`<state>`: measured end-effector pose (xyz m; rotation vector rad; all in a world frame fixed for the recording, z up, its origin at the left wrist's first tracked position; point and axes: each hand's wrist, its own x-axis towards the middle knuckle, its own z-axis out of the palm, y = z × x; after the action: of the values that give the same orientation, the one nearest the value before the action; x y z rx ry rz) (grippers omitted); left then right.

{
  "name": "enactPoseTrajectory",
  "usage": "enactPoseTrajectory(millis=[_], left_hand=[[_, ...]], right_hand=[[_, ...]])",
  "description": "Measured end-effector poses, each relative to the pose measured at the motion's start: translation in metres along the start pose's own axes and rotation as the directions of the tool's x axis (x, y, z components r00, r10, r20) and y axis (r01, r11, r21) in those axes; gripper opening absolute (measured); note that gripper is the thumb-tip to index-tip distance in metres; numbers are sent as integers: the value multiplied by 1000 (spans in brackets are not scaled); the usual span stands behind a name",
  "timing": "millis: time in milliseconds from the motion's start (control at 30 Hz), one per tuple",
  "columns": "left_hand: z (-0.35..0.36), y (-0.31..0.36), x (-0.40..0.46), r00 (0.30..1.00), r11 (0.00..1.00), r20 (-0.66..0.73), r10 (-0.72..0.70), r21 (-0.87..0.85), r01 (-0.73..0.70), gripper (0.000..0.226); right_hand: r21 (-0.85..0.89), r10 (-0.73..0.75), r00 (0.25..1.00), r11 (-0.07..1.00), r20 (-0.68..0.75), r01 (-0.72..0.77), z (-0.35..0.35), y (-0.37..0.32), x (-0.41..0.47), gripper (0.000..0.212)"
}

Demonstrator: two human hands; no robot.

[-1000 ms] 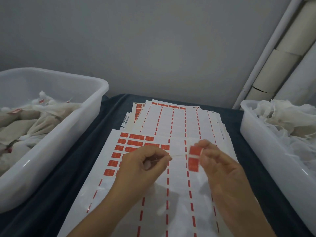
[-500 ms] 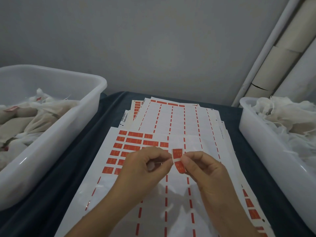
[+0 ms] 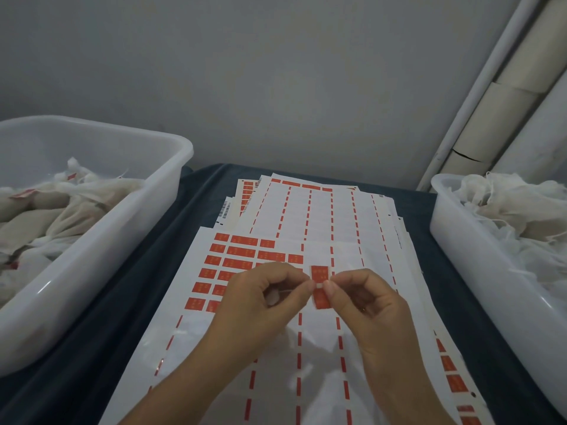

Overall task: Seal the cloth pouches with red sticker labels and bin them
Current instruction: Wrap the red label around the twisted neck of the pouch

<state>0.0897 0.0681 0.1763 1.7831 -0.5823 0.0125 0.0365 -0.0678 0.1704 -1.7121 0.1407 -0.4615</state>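
A dark blue cloth-covered table (image 3: 196, 191) fills the lower view, and everything else is placed against it. At its left edge sits a large white plastic tub (image 3: 101, 240) holding beige cloth pouches (image 3: 40, 219), a few showing red labels, so these appear to be sealed and binned already. At the table's right edge, a second white plastic tub (image 3: 478, 259) is heaped with pale, loose gauzy pouches (image 3: 506, 207), probably the ones not yet sealed; how many remain cannot be counted, since both tubs are cut off by the frame. Down the table's middle lies a fanned stack of white backing sheets (image 3: 322, 216) with dashed red lines; the top sheet (image 3: 214, 348) keeps a block of small red rectangular stickers only at its far left, the rest looking peeled off. Above that sheet, near the table's centre, the left hand (image 3: 260, 305) has its fingers curled and pinches something thin and pale that is too faint to identify, possibly a pouch's string. The right hand (image 3: 368, 302) pinches one red sticker label (image 3: 320, 286) upright between thumb and forefinger, close against the left fingertips. No pouch body is plainly seen between the hands, so this seal looks begun rather than finished.
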Motion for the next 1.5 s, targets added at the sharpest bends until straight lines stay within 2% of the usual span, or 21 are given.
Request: enactPoseTrajectory(millis=[67, 133, 233, 300, 367, 400, 567, 667, 800, 900, 967, 1000, 1033, 1100, 1167, 1233, 1333, 1500], left_hand=[[1, -1, 0, 1000, 1000, -21, 1, 19, -1, 25], [3, -1, 0, 998, 999, -56, 14, 34, -12, 25], [5, 6, -1, 989, 994, -119, 85, 82, -76, 20], [6, 8, -2, 966, 964, -134, 220, 181, -195, 23], [6, 8, -3, 914, 877, -116, 389, 350, -329, 18], [6, 6, -3, 897, 851, -116, 426, 387, -355, 18], [6, 3, -6, 880, 814, -81, 469, 426, -395, 39], [6, -1, -6, 868, 776, -35, 495, 468, -423, 27], [6, -3, -4, 857, 794, -90, 507, 437, -424, 26], [5, -1, -3, 906, 879, -118, 407, 319, -354, 19], [4, 5, -4, 973, 978, -128, 190, 115, -176, 14], [3, 9, -4, 991, 998, -116, 60, -5, -61, 12], [3, 12, -3, 994, 993, -101, -50, -109, 38, 14], [0, 15, -3, 980, 946, -57, -193, -277, 170, 24], [-2, 16, -3, 966, 870, 14, -258, -432, 239, 31], [-1, 15, -4, 954, 811, 72, -290, -510, 285, 31], [3, 14, -6, 953, 783, 121, -279, -546, 298, 30], [4, 14, -7, 947, 761, 126, -296, -568, 314, 30]], right_hand=[[13, -11, 1000, 1000, -10, 11, 1, -1, 0, 27], [37, -3, 999, 999, -37, 5, 0, -2, 1, 40], [27, -4, 998, 1000, -67, 6, -3, -3, 3, 48], [6, -15, 998, 1000, -55, 16, -4, -3, 3, 49], [-32, -36, 999, 999, -31, 35, -4, -4, 3, 50], [-55, -51, 998, 997, -23, 50, -5, -5, 3, 49], [-97, -82, 997, 992, -11, 81, -9, -10, 5, 47], [-115, -92, 996, 989, -12, 90, -11, -11, 4, 48], [-223, -168, 986, 962, -23, 159, -12, -14, 2, 46], [-269, -223, 973, 942, -60, 200, -17, -20, 2, 44], [-215, -234, 965, 955, -117, 206, -22, -22, 4, 44], [-135, -199, 969, 974, -145, 179, -23, -23, 5, 43], [-42, -140, 980, 990, -140, 136, -23, -24, 5, 42], [41, -58, 998, 997, -30, 59, -18, -23, 4, 40], [50, -16, 997, 999, 77, 12, -10, -21, 2, 40], [89, 2, 993, 996, 119, -13, -5, -18, -1, 38], [118, 3, 994, 993, 107, -15, -3, -15, -2, 35], [93, -27, 998, 995, 53, 22, -4, -12, -2, 32]])
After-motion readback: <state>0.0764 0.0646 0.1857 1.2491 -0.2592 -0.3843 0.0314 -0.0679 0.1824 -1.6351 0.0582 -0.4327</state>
